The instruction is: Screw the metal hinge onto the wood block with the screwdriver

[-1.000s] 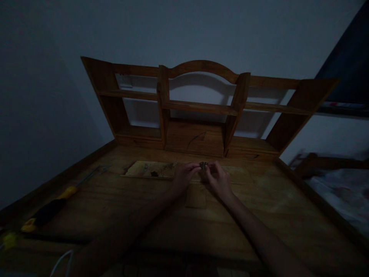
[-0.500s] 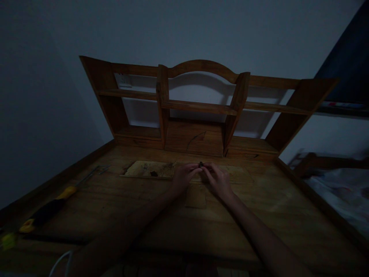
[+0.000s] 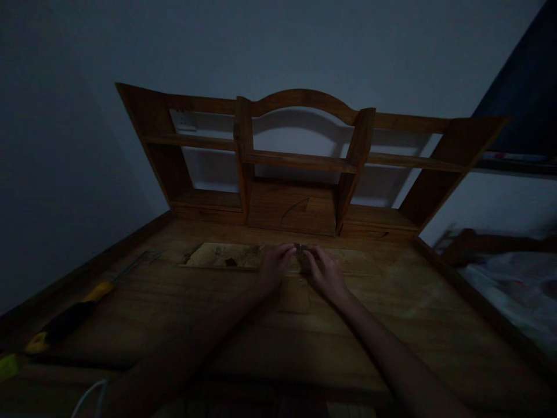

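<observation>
Between my two hands is a small metal hinge (image 3: 300, 249), dark with a brighter line down its middle. My left hand (image 3: 274, 267) pinches its left side between thumb and fingertips. On the other side, my right hand (image 3: 326, 270) grips the right edge in the same way. Both hands are over the wooden desktop (image 3: 243, 354), above a pale, stained strip of bare wood (image 3: 209, 255). Just below them lies a small square wooden piece (image 3: 293, 296). Dim light and my fingers hide the hinge's details.
A screwdriver (image 3: 69, 319) with a yellow and black handle lies at left, with thin metal pieces (image 3: 152, 256) by its tip. A yellow object (image 3: 7, 367) is at the lower left edge. Behind stands a wooden shelf unit (image 3: 300, 159) against the wall.
The hinge looked spread a second ago, folded narrow half a second ago, and now appears spread again between my fingers. My hands stay in nearly the same place.
</observation>
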Tool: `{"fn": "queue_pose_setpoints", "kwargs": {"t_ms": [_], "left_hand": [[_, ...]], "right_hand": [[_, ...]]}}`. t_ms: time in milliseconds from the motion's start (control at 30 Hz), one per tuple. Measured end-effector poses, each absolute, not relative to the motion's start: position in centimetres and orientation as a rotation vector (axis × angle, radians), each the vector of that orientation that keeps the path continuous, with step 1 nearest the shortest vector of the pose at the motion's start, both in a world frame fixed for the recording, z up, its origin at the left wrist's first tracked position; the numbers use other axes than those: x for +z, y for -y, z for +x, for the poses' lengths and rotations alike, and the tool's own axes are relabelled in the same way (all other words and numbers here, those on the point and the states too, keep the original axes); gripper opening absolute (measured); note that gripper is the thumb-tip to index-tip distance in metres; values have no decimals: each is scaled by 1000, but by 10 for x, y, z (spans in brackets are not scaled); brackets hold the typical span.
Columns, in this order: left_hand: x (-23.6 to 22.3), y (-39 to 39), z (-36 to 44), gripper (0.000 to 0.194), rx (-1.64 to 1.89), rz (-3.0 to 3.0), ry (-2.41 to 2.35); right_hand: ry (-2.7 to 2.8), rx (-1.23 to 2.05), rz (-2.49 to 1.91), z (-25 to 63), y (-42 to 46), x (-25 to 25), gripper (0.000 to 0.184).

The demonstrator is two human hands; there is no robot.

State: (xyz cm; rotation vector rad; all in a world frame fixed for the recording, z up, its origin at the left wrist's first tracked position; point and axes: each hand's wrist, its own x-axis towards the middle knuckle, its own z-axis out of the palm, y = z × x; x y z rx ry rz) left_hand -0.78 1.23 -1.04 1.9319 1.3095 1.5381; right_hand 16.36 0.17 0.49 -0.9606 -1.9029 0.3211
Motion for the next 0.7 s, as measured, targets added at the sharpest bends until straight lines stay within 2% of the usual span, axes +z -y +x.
{"fn": "queue_pose_setpoints", "kwargs": {"t_ms": [500, 700], "left_hand": [[-6, -9, -8, 42, 1370, 2118, -1019], [-5, -9, -7, 34, 1367, 2071, -1055]], "right_hand": [[1925, 242, -951, 166, 0, 6, 20], [1953, 219, -885, 167, -4, -1, 20]]}}
